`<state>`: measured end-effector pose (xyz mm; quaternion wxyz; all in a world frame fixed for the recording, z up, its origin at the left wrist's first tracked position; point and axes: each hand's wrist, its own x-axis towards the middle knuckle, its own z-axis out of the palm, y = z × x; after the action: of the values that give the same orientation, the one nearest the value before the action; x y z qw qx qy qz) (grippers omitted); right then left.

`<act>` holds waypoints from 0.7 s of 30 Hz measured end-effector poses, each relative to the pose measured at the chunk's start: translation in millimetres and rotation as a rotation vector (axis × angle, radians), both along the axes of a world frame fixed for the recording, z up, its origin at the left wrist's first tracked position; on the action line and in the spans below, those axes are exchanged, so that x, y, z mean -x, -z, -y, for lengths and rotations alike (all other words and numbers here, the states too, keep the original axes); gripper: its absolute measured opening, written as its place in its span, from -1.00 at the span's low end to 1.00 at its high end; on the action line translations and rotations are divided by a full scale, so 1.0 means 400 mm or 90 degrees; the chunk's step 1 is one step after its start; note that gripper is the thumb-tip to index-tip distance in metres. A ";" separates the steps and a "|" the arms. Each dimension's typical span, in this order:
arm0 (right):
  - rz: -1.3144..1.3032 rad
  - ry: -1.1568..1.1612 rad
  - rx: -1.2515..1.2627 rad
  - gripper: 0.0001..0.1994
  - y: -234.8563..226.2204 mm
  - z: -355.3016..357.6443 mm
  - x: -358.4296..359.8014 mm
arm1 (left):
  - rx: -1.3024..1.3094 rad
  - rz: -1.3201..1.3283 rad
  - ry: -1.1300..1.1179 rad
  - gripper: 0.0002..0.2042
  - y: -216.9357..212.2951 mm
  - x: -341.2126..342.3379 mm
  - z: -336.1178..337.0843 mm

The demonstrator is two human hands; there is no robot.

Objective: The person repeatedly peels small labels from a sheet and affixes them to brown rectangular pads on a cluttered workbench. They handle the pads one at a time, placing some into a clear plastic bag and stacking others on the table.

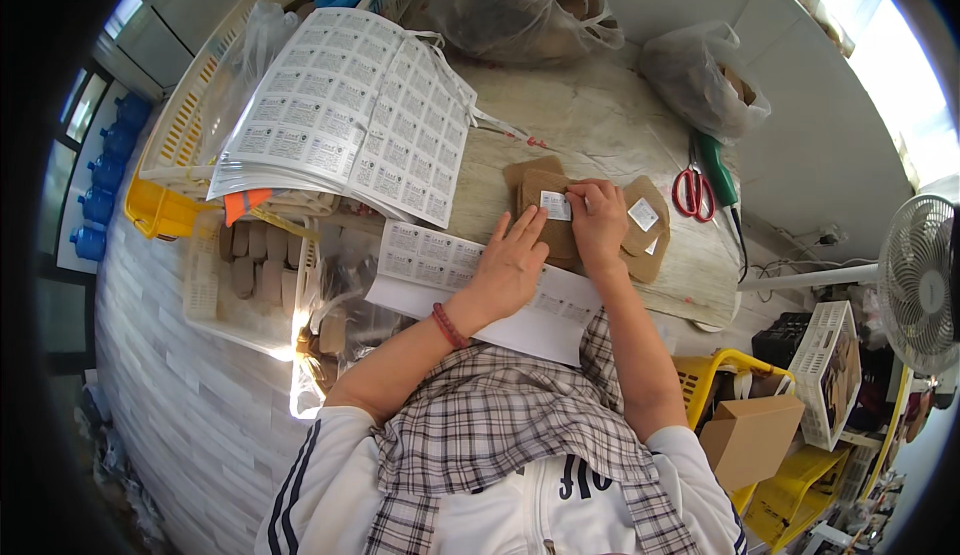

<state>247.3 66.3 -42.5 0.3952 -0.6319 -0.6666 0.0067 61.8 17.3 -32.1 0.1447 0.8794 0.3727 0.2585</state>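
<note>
A small white label sticker (554,205) lies on a stack of flat brown card-like pieces (540,173) on the table. My right hand (600,223) has its fingers bent together at the label's right edge. My left hand (510,267), with a red bead bracelet on its wrist, lies with fingers outstretched, their tips by the label's lower left corner. Under that hand is a sheet of printed labels (430,267), partly bare white backing. Right of my right hand, more brown pieces (652,245) with rounded ends overlap, white labels on them.
Thick label sheets (350,105) lie over a yellow basket (190,105) at the left. Red-handled scissors (692,195) and a green-handled corded tool (716,170) lie at the right. Plastic bags (705,80) stand at the back. A fan (925,285) and a cardboard box (750,440) are at the right.
</note>
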 end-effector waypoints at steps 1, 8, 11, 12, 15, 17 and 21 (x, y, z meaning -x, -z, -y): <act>-0.011 0.006 0.014 -0.81 0.001 0.000 0.002 | -0.002 -0.001 -0.003 -0.94 0.000 0.000 0.000; -0.149 0.074 0.104 -0.73 -0.004 -0.009 0.009 | -0.012 0.005 -0.001 -0.95 0.009 -0.001 0.000; -0.118 0.056 0.009 -0.71 -0.005 -0.006 0.009 | -0.013 0.010 0.000 -0.95 0.009 -0.001 0.001; -0.101 0.058 -0.012 -0.71 -0.009 -0.003 0.012 | -0.009 0.010 0.001 -0.95 0.005 -0.001 0.001; -0.051 0.060 -0.063 -0.72 -0.021 0.007 0.022 | -0.008 0.005 -0.001 -0.95 0.000 -0.001 0.003; -0.020 0.059 -0.087 -0.73 -0.021 0.008 0.023 | -0.010 0.001 -0.001 -0.95 0.000 -0.001 0.003; -0.115 0.075 -0.059 -0.79 0.008 -0.001 0.011 | -0.012 -0.001 0.000 -0.94 0.005 -0.003 0.004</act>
<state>243.1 66.8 -45.6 0.4822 -0.6477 -0.5898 0.0095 63.0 15.9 -34.0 0.1364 0.8808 0.3707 0.2612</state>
